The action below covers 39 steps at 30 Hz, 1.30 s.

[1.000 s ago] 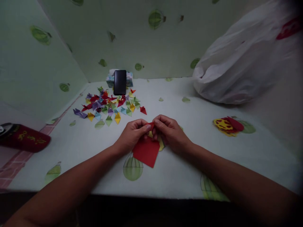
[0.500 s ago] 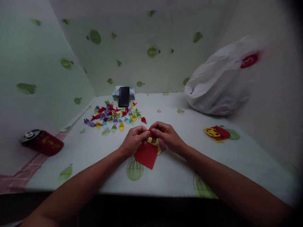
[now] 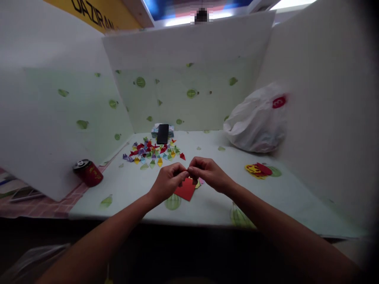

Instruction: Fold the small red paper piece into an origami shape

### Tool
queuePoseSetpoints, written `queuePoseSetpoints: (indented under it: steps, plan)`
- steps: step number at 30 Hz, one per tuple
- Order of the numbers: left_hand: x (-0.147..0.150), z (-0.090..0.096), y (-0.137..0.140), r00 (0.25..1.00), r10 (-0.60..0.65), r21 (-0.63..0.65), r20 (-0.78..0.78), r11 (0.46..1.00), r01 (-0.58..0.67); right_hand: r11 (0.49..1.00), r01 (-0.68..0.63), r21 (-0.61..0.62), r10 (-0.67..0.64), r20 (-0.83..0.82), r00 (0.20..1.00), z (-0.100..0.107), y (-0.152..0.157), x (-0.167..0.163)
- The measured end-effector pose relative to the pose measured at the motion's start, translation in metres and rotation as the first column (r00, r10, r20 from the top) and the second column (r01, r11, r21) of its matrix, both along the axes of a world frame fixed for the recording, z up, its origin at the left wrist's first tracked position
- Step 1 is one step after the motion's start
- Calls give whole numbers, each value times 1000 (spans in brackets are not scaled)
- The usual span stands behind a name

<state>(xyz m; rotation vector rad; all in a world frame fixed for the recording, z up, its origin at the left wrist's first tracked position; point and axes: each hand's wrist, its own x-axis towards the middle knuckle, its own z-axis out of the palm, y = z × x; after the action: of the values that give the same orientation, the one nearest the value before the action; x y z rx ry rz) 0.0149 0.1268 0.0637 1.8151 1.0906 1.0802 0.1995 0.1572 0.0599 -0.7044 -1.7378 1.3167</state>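
Folded red paper (image 3: 187, 170): pinched between left hand (image 3: 169, 178) and right hand (image 3: 211, 173), above the worktop (image 3: 207, 209).
Thumbs pressed to forefingers on both sides, tips nearly meeting; paper mostly hidden there, too small in sight for its shape to be told. Directly below the fingertips, toward the left hand, a flat red sheet (image 3: 185, 191) on the worktop, with yellow paper (image 3: 198, 184) and pink paper (image 3: 201, 181) showing at its edge, near the right hand. Beyond the left hand, a loose spread of small folded papers (image 3: 152, 162) in many colours. Well to the right, yellow and red cut-outs (image 3: 258, 170).
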Motion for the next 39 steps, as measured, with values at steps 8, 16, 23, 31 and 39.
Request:
queuePoseSetpoints:
  steps: [8, 16, 23, 31, 39]
  plan:
    - [-13, -17, -72, 997, 81, 125, -11, 989, -79, 899, 106, 424, -173, 123, 977, -7, -78, -7]
    - [-17, -38, -119, 911, 182, -179, 370, 976, -122, 991, -109, 79, 108, 25, 994, -20, -104, -16]
    - [-4, -56, -132, 812, 167, -318, 559, 948, 24, 944, -268, -195, 228, -205, 952, -34, -108, -20]
    - [22, -64, -132, 743, 212, -404, 635, 911, 86, 909, -260, -326, 146, -335, 931, -55, -111, -9]
    - [34, -63, -124, 709, 263, -483, 654, 866, 125, 886, -267, -379, 113, -383, 917, -65, -107, 0]
